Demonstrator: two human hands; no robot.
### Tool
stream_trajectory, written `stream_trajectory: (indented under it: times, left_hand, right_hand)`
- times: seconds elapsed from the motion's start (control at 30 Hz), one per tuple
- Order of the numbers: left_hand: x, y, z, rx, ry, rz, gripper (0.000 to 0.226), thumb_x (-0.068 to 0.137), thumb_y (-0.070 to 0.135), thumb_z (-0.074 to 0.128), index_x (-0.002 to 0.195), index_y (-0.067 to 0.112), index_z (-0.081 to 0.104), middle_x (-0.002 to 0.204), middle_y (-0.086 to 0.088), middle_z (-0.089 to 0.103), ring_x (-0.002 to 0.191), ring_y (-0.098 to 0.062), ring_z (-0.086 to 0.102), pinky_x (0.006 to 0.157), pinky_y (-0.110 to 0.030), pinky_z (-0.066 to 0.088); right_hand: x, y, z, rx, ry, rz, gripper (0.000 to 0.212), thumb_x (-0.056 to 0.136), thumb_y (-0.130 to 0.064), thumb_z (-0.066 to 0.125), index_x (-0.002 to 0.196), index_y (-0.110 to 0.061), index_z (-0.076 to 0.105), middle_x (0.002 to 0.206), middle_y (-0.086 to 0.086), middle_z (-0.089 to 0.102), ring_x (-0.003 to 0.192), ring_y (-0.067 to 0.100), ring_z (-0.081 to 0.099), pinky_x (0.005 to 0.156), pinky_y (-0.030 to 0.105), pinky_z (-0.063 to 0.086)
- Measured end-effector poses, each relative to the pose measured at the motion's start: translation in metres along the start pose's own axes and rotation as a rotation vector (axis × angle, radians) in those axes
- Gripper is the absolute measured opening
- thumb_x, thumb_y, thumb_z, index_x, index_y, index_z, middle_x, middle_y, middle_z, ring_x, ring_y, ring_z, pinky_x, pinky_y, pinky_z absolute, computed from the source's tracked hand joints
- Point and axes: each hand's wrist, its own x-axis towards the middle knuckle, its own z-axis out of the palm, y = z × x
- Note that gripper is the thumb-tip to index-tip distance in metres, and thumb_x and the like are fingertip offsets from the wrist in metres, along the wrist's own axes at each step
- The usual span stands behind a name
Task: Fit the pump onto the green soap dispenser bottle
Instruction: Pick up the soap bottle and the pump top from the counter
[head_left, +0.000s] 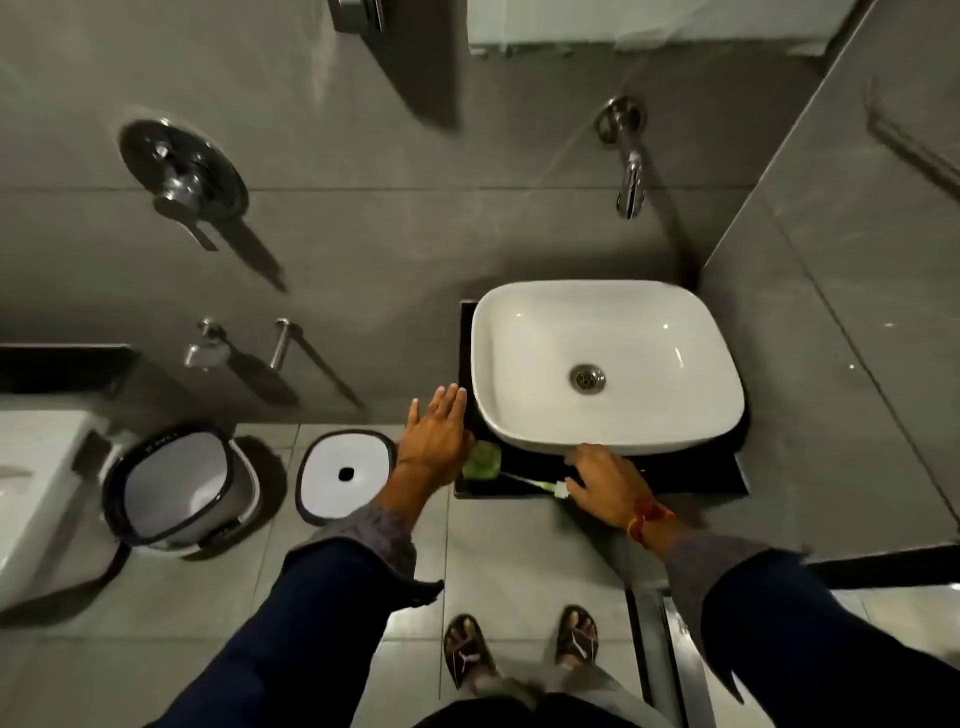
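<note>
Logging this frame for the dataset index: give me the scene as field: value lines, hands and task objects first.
left hand: open, fingers spread, above the green bottle, not gripping
right hand: on the counter beside the pump, grip unclear
green bottle: on the black counter, front left of the basin, partly hidden by the left hand
pump: off the bottle, lying on the counter, tube pointing toward the bottle
basin: white, empty
bin: on the floor, lid beside it

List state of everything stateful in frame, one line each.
Green bottle: on counter, no pump fitted.
Pump: lying on counter, at right hand's fingers.
Left hand: open, flat, above bottle.
Right hand: on pump, grip unclear.
Sink: empty, dry.
Tap: off.
Bin: open.
</note>
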Motion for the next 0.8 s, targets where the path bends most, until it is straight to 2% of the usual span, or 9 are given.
stream_trajectory:
  times: [0.07, 0.27, 0.47, 0.53, 0.63, 0.7, 0.8]
  left_hand:
    - [-0.007, -0.003, 0.017, -0.008, -0.073, 0.0, 0.066, 0.102, 0.033, 0.038, 0.157, 0.011, 0.008, 0.166, -0.005, 0.008, 0.153, -0.021, 0.005, 0.123, -0.051, 0.006]
    - [-0.025, -0.008, 0.058, -0.087, -0.057, 0.034, 0.075, 0.098, 0.034, 0.047, 0.157, 0.011, 0.006, 0.166, -0.006, 0.008, 0.153, -0.023, 0.006, 0.123, -0.052, 0.011]
    - [-0.023, -0.01, 0.071, -0.117, -0.07, 0.048, 0.078, 0.095, 0.033, 0.049, 0.157, 0.013, 0.005, 0.166, -0.006, 0.008, 0.153, -0.022, 0.006, 0.123, -0.052, 0.012]
    - [-0.021, -0.012, 0.071, -0.121, -0.061, 0.036, 0.077, 0.096, 0.034, 0.048, 0.157, 0.013, 0.005, 0.166, -0.005, 0.008, 0.153, -0.021, 0.007, 0.123, -0.051, 0.012]
    - [-0.019, -0.014, 0.07, -0.107, -0.07, 0.037, 0.077, 0.096, 0.037, 0.046, 0.157, 0.014, 0.004, 0.166, -0.005, 0.009, 0.153, -0.021, 0.007, 0.123, -0.051, 0.011]
    - [-0.02, -0.014, 0.068, -0.115, -0.083, 0.031, 0.077, 0.097, 0.037, 0.045, 0.157, 0.014, 0.004, 0.166, -0.005, 0.008, 0.153, -0.021, 0.006, 0.123, -0.052, 0.011]
    - [-0.021, -0.012, 0.067, -0.118, -0.095, 0.023, 0.078, 0.096, 0.036, 0.045, 0.157, 0.014, 0.002, 0.166, -0.005, 0.005, 0.153, -0.02, 0.004, 0.123, -0.051, 0.009]
  right_hand:
    - [-0.002, 0.011, 0.022, 0.017, -0.02, 0.112, 0.043, 0.089, -0.03, 0.059, 0.127, -0.011, 0.058, 0.129, 0.008, 0.06, 0.123, 0.028, 0.052, 0.099, 0.041, 0.048]
    - [0.012, 0.021, 0.069, 0.012, 0.003, 0.151, 0.048, 0.084, -0.027, 0.065, 0.129, -0.014, 0.056, 0.126, 0.007, 0.061, 0.117, 0.029, 0.052, 0.096, 0.042, 0.046]
    - [0.032, 0.02, 0.088, 0.066, 0.144, 0.127, 0.031, 0.082, -0.02, 0.068, 0.111, -0.011, 0.065, 0.107, 0.009, 0.066, 0.104, 0.033, 0.057, 0.085, 0.043, 0.048]
    - [0.03, 0.018, 0.084, 0.168, 0.241, 0.11, 0.025, 0.075, -0.017, 0.074, 0.099, -0.01, 0.068, 0.095, 0.01, 0.066, 0.094, 0.033, 0.062, 0.077, 0.043, 0.051]
    - [0.019, 0.009, 0.07, 0.429, 0.405, 0.04, 0.021, 0.073, -0.012, 0.076, 0.092, -0.015, 0.067, 0.091, 0.002, 0.063, 0.081, 0.018, 0.063, 0.071, 0.037, 0.056]
    - [0.011, 0.001, 0.055, 0.562, 0.481, -0.002, 0.024, 0.075, -0.012, 0.075, 0.095, -0.021, 0.064, 0.093, -0.004, 0.06, 0.081, 0.009, 0.061, 0.073, 0.029, 0.055]
    - [0.003, -0.015, 0.03, 0.662, 0.571, -0.071, 0.026, 0.077, -0.014, 0.072, 0.099, -0.024, 0.063, 0.097, -0.007, 0.056, 0.088, 0.007, 0.061, 0.076, 0.018, 0.051]
